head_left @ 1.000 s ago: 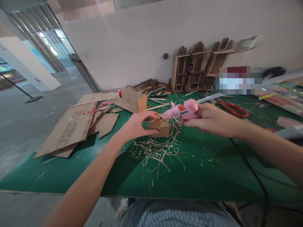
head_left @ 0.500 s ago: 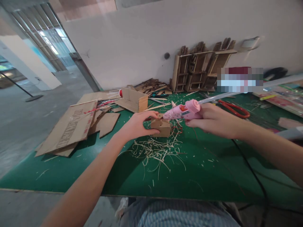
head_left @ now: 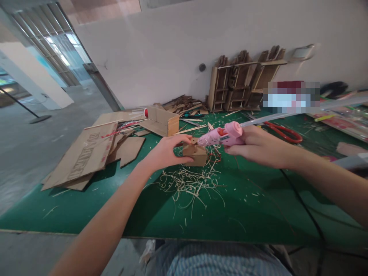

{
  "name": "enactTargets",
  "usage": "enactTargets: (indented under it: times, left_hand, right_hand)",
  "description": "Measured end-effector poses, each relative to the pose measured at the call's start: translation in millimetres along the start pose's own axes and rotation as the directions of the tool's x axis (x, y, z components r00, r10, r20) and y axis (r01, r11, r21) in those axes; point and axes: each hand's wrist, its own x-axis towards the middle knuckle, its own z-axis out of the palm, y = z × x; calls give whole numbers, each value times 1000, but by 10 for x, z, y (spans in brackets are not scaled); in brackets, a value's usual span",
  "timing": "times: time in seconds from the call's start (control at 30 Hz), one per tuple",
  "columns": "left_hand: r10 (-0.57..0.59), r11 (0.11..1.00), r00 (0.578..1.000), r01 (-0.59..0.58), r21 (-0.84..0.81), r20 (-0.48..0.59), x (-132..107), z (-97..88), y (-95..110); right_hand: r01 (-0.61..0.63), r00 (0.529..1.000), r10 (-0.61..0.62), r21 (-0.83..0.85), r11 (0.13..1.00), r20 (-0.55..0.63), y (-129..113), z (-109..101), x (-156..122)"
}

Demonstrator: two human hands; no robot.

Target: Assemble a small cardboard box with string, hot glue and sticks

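My left hand (head_left: pixel 166 152) grips a small cardboard piece (head_left: pixel 196 154) on the green table (head_left: pixel 253 207), holding it from its left side. My right hand (head_left: pixel 260 146) is closed around a pink hot glue gun (head_left: pixel 222 136). The gun's nozzle points left and touches the top of the cardboard piece. A clear glue stick (head_left: pixel 264 119) juts out of the gun's back to the right. Its black cord (head_left: pixel 304 209) trails across the table towards me. Pale shavings (head_left: pixel 189 184) lie scattered just in front of the piece.
Flat cardboard sheets (head_left: pixel 86 155) and an open cardboard box (head_left: pixel 161 120) lie at the left. Red-handled scissors (head_left: pixel 283 132) rest behind my right hand. A cardboard rack model (head_left: pixel 241 82) leans on the back wall, with scrap strips (head_left: pixel 184 104) beside it.
Both hands and the glue gun hold almost the same place. The view has shifted slightly.
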Motion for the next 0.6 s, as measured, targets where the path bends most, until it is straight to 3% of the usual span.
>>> enactTargets:
  times: [0.3,0.6]
  left_hand:
    - [4,1000,1000,-4,-8,-10,-12,17,-27]
    - [-20,1000,1000,20,4,1,-16,10,-22]
  right_hand:
    - [61,998,-61,62,996,-1,23,-3,-9]
    - [47,999,-47,-6,999,7,78,-5,-9]
